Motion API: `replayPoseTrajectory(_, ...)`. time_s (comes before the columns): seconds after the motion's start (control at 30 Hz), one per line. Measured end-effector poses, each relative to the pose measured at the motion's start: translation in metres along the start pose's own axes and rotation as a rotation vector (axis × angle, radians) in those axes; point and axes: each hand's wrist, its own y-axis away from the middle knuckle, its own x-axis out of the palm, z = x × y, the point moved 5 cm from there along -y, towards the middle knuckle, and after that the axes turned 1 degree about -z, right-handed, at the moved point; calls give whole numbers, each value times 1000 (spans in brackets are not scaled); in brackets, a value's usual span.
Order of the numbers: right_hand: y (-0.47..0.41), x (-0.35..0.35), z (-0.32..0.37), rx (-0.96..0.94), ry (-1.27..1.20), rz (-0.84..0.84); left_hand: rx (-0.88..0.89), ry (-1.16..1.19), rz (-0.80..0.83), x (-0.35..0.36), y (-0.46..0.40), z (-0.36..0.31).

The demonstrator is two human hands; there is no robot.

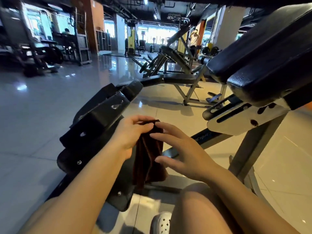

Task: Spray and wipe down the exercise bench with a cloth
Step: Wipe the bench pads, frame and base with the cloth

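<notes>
Cloth (148, 154), dark brown and folded, hangs low in the middle of the view between both hands, in front of the black padded exercise bench (263, 53) that rises at the right. Left hand (133, 132) has its grip pinched on the cloth's top edge, fingers curled over it, while the right hand (184, 152) has a wide grip, fingers spread and fingertips touching the fabric. Beneath lie glossy floor tiles (287, 157).

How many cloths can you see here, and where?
1. A dark brown cloth hangs between the hands: the left hand pinches its top edge, and the right hand has straight fingers against its front. Others may be hidden.
</notes>
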Motion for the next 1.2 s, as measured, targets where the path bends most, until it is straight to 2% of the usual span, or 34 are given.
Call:
replayPoseTrajectory(0.13, -4, -18, -6, 193, -310, -217, 161, -381, 109, -2, 0, -9)
replayPoseTrajectory(0.17, -8, -20, -10, 250, -349, -195, 183, -408, 134, -3, 1, -11)
replayPoseTrajectory(0.23, -17, -10, -16, 299, -377, 1, 228, -436, 177, -7, 2, -15)
replayPoseTrajectory(0.3, -23, 2, -20, 285, -270, 166, 277, -472, 223, -8, 5, -17)
replayPoseTrajectory(0.37, -25, 2, -28, 309, -219, 131, 293, -479, 250, -8, 8, -18)
replayPoseTrajectory(0.43, -18, -3, -36, 388, -321, 47, 311, -519, 229, -10, 10, -19)
replayPoseTrajectory(0.5, -7, -4, -41, 421, -377, 43, 322, -582, 207, -12, 13, -19)
replayPoseTrajectory(0.6, 6, 1, -36, 386, -305, 117, 301, -622, 273, -7, 19, -15)
replayPoseTrajectory(0.67, 10, 6, -31, 429, -396, 216, 307, -669, 305, -4, 23, -12)
replayPoseTrajectory(0.77, 15, 8, -27, 437, -396, 313, 342, -794, 272, -4, 24, -10)
replayPoseTrajectory(0.93, 17, 4, -26, 441, -395, 206, 389, -944, 249, -9, 26, -8)
replayPoseTrajectory(1.03, 14, -4, -27, 422, -350, 55, 424, -978, 270, -11, 29, -9)
replayPoseTrajectory(1.2, 14, -13, -28, 446, -494, -127, 337, -970, 313, -12, 30, 2)
